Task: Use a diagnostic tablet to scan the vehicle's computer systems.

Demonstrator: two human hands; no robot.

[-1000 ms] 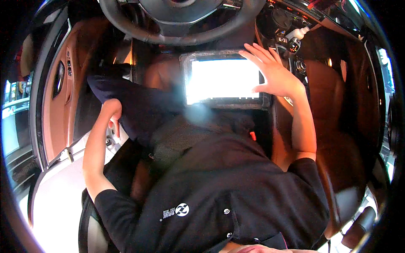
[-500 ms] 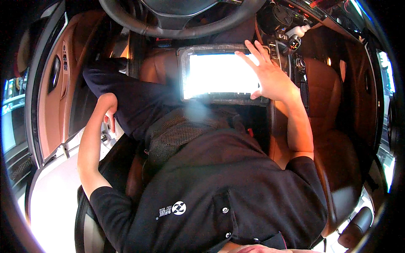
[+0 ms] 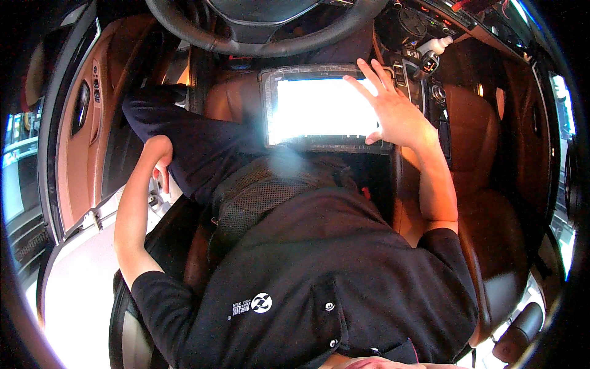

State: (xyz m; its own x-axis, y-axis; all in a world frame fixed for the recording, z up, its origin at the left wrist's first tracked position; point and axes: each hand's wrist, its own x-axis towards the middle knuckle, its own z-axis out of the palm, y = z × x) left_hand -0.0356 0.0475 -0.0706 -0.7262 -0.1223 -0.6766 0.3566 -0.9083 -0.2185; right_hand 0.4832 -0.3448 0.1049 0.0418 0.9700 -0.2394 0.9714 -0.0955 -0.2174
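A dark-framed tablet [image 3: 332,149] with a glaring white screen rests by my lap, below the steering wheel. Across its right side, my right hand [image 3: 398,114] is spread open, with the thumb near the lower right corner and the fingers reaching past the top edge. Whether the fingertips press on the screen cannot be made out. My left hand [image 3: 161,154] is bent at the wrist against my left thigh [image 3: 184,132]. Its visible fingers hang loosely apart and hold nothing; part of that hand is hidden.
The steering wheel [image 3: 261,48] crosses the top. To the right are the gear lever [image 3: 428,63], a white bottle [image 3: 437,45] and a brown passenger seat [image 3: 470,129]. A brown door panel [image 3: 77,147] stands at the left, with a bright gap beneath it.
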